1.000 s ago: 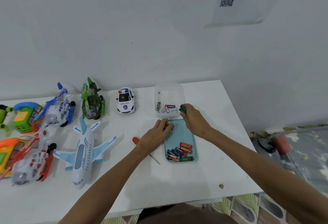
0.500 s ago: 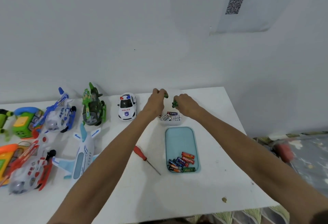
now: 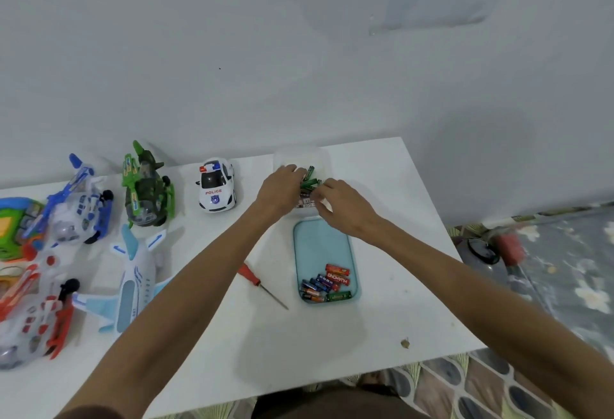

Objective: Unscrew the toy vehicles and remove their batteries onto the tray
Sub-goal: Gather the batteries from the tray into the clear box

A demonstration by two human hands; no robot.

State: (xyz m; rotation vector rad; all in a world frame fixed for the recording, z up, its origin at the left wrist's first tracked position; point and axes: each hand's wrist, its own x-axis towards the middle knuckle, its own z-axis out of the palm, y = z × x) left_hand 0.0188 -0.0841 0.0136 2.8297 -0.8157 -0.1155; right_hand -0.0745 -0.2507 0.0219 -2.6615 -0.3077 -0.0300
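1. both hands meet at the back of the counter [image 3: 382,319]: the left hand [image 3: 280,191] has its fingers curled round a few green batteries [image 3: 309,183], and the right hand [image 3: 345,209] pinches the same bunch from the other side.
2. the bunch hangs over a clear tub [image 3: 300,156], just beyond the far end of the teal tray [image 3: 320,239] - so it looks like sorting or a hand-over, not yet a drop.
3. to do it well, i'd let one hand take the whole bunch firmly before the other lets go; the cells are smooth and round, and would likely roll.
4. bring them low over the bare far half of the tray and lay them flat, beside the loose batteries [image 3: 327,284] piled at its near end.
5. the red screwdriver [image 3: 257,280] lies left of the tray - within reach for the police car [image 3: 216,186] and the other toys further left.
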